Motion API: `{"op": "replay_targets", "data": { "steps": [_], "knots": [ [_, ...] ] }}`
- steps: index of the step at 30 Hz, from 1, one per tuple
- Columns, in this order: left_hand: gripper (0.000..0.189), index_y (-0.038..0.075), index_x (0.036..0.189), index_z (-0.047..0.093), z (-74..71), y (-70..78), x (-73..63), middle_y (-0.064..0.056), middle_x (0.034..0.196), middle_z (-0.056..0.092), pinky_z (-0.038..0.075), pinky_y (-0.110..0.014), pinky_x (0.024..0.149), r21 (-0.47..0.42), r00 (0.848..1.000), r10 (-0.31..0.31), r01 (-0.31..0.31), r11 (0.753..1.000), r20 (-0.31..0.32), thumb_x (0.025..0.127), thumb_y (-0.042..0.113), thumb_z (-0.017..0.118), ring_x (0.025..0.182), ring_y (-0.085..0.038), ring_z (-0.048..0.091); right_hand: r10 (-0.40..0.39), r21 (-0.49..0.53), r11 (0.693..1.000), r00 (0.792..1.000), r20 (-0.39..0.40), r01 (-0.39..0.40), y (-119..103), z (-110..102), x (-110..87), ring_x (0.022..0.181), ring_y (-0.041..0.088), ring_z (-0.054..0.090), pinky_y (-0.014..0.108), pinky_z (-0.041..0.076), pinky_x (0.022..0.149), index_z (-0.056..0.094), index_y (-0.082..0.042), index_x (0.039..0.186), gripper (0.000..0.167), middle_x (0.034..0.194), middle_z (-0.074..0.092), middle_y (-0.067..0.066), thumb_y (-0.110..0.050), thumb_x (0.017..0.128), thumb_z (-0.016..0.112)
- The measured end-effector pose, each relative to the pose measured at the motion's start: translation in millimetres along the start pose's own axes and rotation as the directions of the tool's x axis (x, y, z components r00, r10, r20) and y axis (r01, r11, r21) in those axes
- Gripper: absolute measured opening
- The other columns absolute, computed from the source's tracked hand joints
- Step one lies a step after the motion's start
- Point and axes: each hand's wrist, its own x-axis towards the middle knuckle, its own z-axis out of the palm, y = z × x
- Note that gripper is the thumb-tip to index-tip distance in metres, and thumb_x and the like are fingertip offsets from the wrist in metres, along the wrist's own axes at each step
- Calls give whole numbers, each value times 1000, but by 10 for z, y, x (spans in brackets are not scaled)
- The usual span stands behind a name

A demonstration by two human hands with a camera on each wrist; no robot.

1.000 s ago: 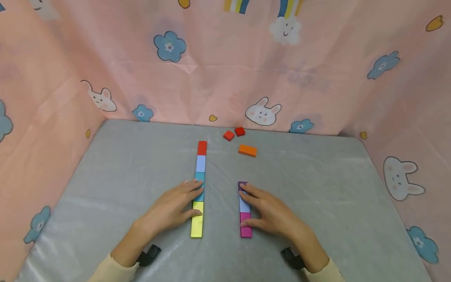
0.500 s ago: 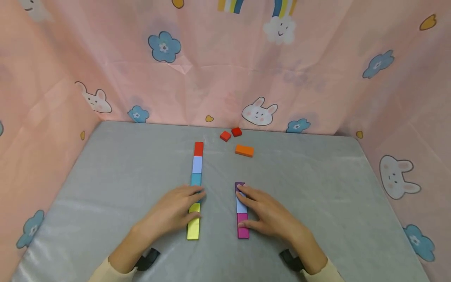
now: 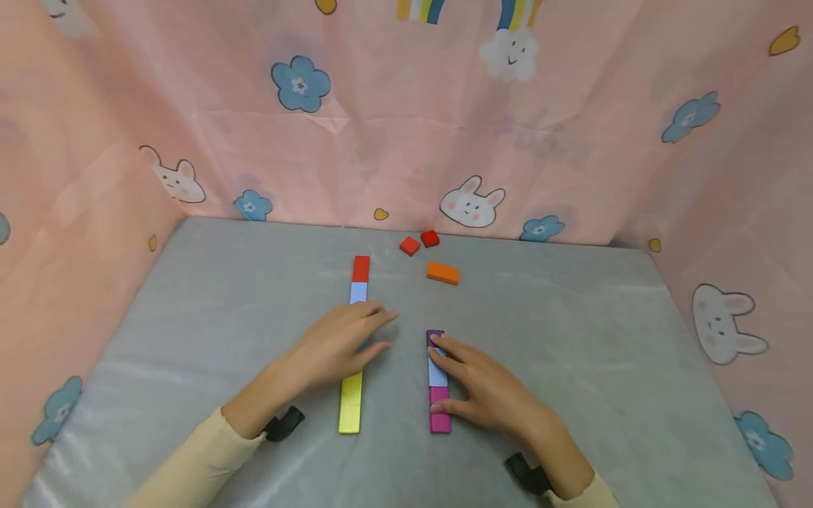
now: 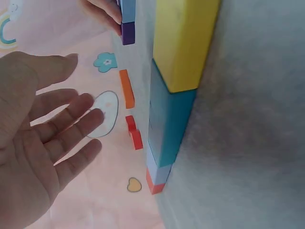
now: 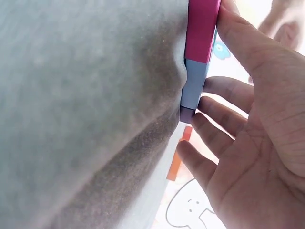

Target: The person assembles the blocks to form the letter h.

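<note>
In the head view, a long row of flat blocks runs away from the person: yellow point(image 3: 351, 409), teal point(image 4: 174, 124), light blue point(image 3: 358, 292) and red point(image 3: 361, 268) at the far end. My left hand point(image 3: 333, 346) hovers over its middle, covering most of the teal part. The left wrist view shows this hand with a bare palm and spread fingers, apart from the blocks. To the right lies a shorter row: a magenta block point(image 3: 440, 422), a light blue block point(image 3: 437, 375) and a purple block point(image 3: 434, 333). My right hand point(image 3: 485, 384) rests its thumb and fingertips along that row.
Two small red blocks point(image 3: 409, 245) lie near the far edge of the grey-covered table point(image 3: 571, 317). An orange block point(image 3: 442, 274) is just nearer, beyond the short row. A pink printed curtain point(image 3: 394, 141) hangs along the back and sides.
My left hand has come off the long row, moving forward and right across it. The right hand stays on the short row. The rows keep their places.
</note>
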Motion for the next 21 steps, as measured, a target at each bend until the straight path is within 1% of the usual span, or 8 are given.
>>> {"op": "replay_targets", "data": {
  "steps": [2,4,8,11,17,19,21],
  "knots": [
    [51,10,146,64,-10,-7,110,-6,133,70,61,-40,102,-4,1000,19,-19,1000,-5,100,30,75,116,-21,70,6,-5,1000,1000,-2,-6,1,-2,-11,152,37,49,56,49,118,51,-11,158,86,168,44,13,-52,88,82],
    [52,9,146,64,-19,-26,221,-7,135,70,61,-41,103,-12,1000,29,-29,999,-5,100,29,75,119,-22,70,7,-6,1000,1000,-5,-7,2,-5,-13,152,36,49,56,49,118,51,-12,158,86,168,44,13,-52,88,82],
    [53,8,147,62,-41,-62,441,-9,142,67,59,-43,108,-50,1000,21,-20,999,7,100,28,75,128,-24,67,-3,-12,1000,1000,-12,3,2,-11,0,151,36,50,55,49,118,51,-11,158,87,168,44,13,-51,88,83],
    [54,8,148,62,-34,-72,597,-9,143,66,58,-42,111,-73,1000,20,-18,997,23,100,28,75,130,-24,65,-4,-16,1000,1000,-10,4,0,-14,5,151,36,50,55,49,118,51,-11,158,87,168,44,13,-52,88,82],
    [55,9,152,58,40,-68,838,-9,147,64,54,-43,116,-53,997,47,-44,998,67,102,28,72,133,-26,63,6,-4,1000,1000,2,-6,-5,-23,-8,152,35,49,56,48,119,50,-13,158,86,169,43,12,-54,89,81],
    [56,10,153,57,59,-59,903,-10,150,62,53,-44,117,-56,996,42,-38,998,79,102,28,72,137,-27,61,14,1,1000,1000,6,-14,-7,-28,-12,152,35,49,56,48,119,50,-14,159,86,169,43,11,-54,89,80],
    [53,11,152,59,74,-49,974,-10,149,62,55,-44,115,-67,995,41,-35,997,87,102,27,71,135,-26,62,23,6,1000,1000,13,-23,-7,-32,-16,152,34,49,56,48,120,50,-14,159,86,169,43,10,-55,90,80]
  ]
}}
